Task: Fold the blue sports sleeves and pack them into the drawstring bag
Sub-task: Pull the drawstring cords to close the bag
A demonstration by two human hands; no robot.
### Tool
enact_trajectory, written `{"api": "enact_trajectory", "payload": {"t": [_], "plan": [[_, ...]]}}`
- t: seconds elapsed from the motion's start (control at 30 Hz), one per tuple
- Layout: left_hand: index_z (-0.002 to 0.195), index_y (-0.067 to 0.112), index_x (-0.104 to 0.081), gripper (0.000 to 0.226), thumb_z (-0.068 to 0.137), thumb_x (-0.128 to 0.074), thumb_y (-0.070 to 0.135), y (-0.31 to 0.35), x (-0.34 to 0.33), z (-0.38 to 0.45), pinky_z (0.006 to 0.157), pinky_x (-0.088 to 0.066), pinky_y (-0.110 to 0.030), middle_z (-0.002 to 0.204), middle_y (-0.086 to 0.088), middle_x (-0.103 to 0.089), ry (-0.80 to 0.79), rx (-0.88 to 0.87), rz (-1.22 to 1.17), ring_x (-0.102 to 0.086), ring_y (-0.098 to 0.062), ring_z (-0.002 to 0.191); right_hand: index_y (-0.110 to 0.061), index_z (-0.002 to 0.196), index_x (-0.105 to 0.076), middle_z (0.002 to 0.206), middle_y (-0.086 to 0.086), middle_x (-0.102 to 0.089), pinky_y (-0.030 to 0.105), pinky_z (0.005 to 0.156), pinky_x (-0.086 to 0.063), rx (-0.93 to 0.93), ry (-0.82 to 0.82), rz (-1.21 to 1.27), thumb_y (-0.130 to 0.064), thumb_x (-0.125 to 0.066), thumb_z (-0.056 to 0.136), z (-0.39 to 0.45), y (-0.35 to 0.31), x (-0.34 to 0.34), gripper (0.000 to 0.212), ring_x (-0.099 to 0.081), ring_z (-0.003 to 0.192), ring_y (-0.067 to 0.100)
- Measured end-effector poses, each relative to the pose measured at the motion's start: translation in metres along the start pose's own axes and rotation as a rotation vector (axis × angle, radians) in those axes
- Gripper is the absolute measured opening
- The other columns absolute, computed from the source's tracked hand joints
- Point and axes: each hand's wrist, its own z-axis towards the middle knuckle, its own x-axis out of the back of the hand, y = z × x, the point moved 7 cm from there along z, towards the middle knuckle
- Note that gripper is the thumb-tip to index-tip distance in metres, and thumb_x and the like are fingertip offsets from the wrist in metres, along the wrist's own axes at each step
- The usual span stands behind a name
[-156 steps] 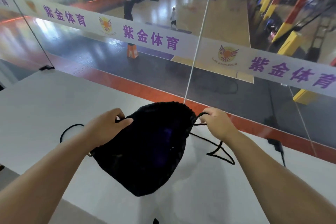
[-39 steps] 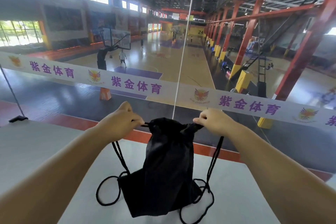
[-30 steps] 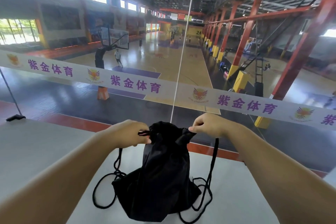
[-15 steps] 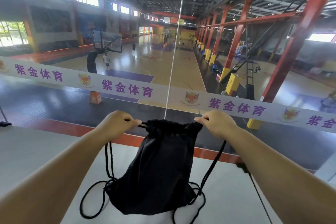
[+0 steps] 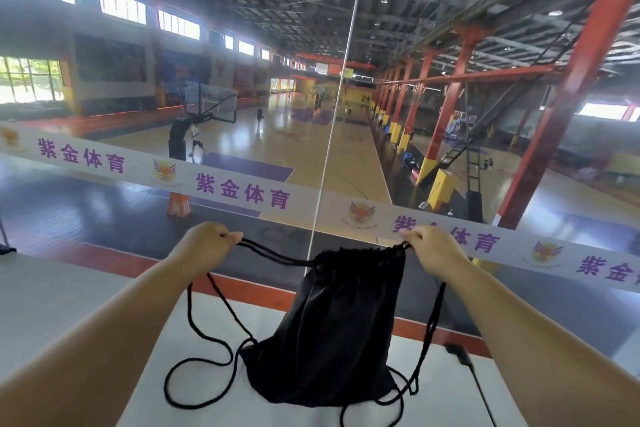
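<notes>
A black drawstring bag (image 5: 332, 333) hangs upright in front of me, its bottom resting on the white table (image 5: 69, 305). Its mouth is gathered tight. My left hand (image 5: 204, 246) grips the black cords (image 5: 273, 255) pulled out taut to the left of the mouth. My right hand (image 5: 433, 250) pinches the cords at the right corner of the mouth. Loose cord loops (image 5: 204, 357) lie on the table on both sides. No blue sleeves are visible; whether they are inside the bag is hidden.
A glass wall with a white banner strip (image 5: 242, 189) stands just beyond the table's far edge, overlooking a basketball hall. A black cable (image 5: 474, 378) lies on the table at the right.
My left hand has moved left, drawing the cords out from the bag's mouth, which has cinched narrower. The bag now hangs nearer my right hand.
</notes>
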Motion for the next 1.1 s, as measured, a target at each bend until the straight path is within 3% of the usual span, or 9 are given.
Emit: {"api": "enact_trajectory", "payload": {"t": [0.07, 0.13, 0.2, 0.27, 0.4, 0.5, 0.6, 0.9, 1.1], "plan": [[0.07, 0.011, -0.058, 0.036, 0.09, -0.056, 0.041, 0.01, -0.017, -0.004, 0.07, -0.043, -0.032, 0.075, -0.006, -0.061, -0.127, -0.049, 0.081, -0.059, -0.022, 0.073, -0.004, 0.079, -0.058, 0.069, 0.008, -0.054, 0.034, 0.059, -0.036, 0.074, -0.035, 0.042, -0.04, -0.041, 0.098, -0.003, -0.018, -0.004, 0.044, -0.051, 0.064, 0.02], [0.112, 0.016, -0.061, 0.041, 0.083, -0.061, 0.046, 0.02, -0.035, -0.015, 0.09, -0.047, -0.036, 0.117, -0.008, -0.06, -0.239, -0.076, 0.152, -0.057, -0.026, 0.107, -0.01, 0.07, -0.051, 0.065, 0.005, -0.05, 0.031, 0.057, -0.034, 0.134, -0.059, 0.071, -0.04, -0.04, 0.098, -0.006, -0.034, -0.007, 0.043, -0.046, 0.06, 0.017], [0.145, 0.026, -0.03, 0.08, 0.077, -0.066, 0.048, 0.034, -0.057, -0.027, 0.109, -0.034, -0.048, 0.147, -0.006, -0.033, -0.341, -0.109, 0.18, -0.032, -0.032, 0.134, -0.016, 0.065, -0.047, 0.062, 0.004, -0.047, 0.031, 0.057, -0.033, 0.17, -0.083, 0.085, -0.042, -0.04, 0.098, -0.008, -0.046, -0.011, 0.042, -0.045, 0.059, 0.017], [0.149, 0.029, -0.018, 0.092, 0.075, -0.072, 0.042, 0.054, -0.074, -0.038, 0.114, -0.024, -0.053, 0.15, -0.003, -0.024, -0.38, -0.202, 0.201, -0.02, -0.035, 0.139, -0.019, 0.062, -0.044, 0.06, 0.001, -0.046, 0.032, 0.058, -0.033, 0.195, -0.101, 0.094, -0.043, -0.04, 0.098, -0.008, -0.052, -0.016, 0.043, -0.044, 0.059, 0.018], [0.131, 0.023, -0.044, 0.07, 0.071, -0.079, 0.02, 0.067, -0.09, -0.036, 0.1, -0.045, -0.04, 0.122, -0.001, -0.058, -0.396, -0.272, -0.029, -0.054, -0.025, 0.117, -0.02, 0.061, -0.04, 0.058, 0.0, -0.038, 0.031, 0.055, -0.03, 0.192, -0.124, 0.097, -0.043, -0.04, 0.098, -0.011, -0.048, -0.019, 0.043, -0.037, 0.054, 0.015], [0.124, 0.016, -0.05, 0.044, 0.083, -0.068, 0.013, 0.064, -0.099, -0.032, 0.079, -0.048, -0.026, 0.103, -0.001, -0.063, -0.412, -0.216, -0.106, -0.062, -0.019, 0.094, -0.017, 0.066, -0.048, 0.061, 0.0, -0.05, 0.032, 0.059, -0.04, 0.138, -0.191, 0.083, -0.042, -0.042, 0.098, -0.013, -0.034, -0.023, 0.041, -0.047, 0.056, 0.015], [0.11, 0.015, -0.059, 0.021, 0.09, -0.05, 0.014, 0.062, -0.107, -0.028, 0.076, -0.052, -0.032, 0.097, -0.002, -0.067, -0.351, -0.145, -0.163, -0.063, -0.017, 0.085, -0.01, 0.074, -0.056, 0.064, 0.0, -0.054, 0.031, 0.064, -0.043, 0.099, -0.273, 0.02, -0.039, -0.045, 0.097, -0.017, -0.023, -0.026, 0.038, -0.052, 0.061, 0.016], [0.073, -0.003, -0.06, 0.045, 0.09, -0.057, 0.039, 0.064, -0.053, -0.004, 0.06, -0.036, -0.031, 0.063, -0.006, -0.047, -0.149, -0.177, -0.202, -0.044, -0.018, 0.058, -0.016, 0.064, -0.047, 0.058, 0.0, -0.047, 0.031, 0.055, -0.036, 0.046, -0.097, -0.156, -0.053, -0.043, 0.093, -0.013, 0.01, -0.011, 0.047, -0.046, 0.053, 0.017], [0.058, 0.007, -0.05, 0.043, 0.09, -0.059, 0.034, 0.03, -0.037, 0.007, 0.055, -0.035, -0.029, 0.055, -0.004, -0.043, -0.004, -0.121, -0.115, -0.044, -0.018, 0.055, -0.015, 0.068, -0.056, 0.067, 0.006, -0.061, 0.043, 0.074, -0.056, -0.095, -0.025, -0.114, -0.049, -0.047, 0.094, -0.012, 0.064, -0.006, 0.043, -0.062, 0.066, 0.024]]}}
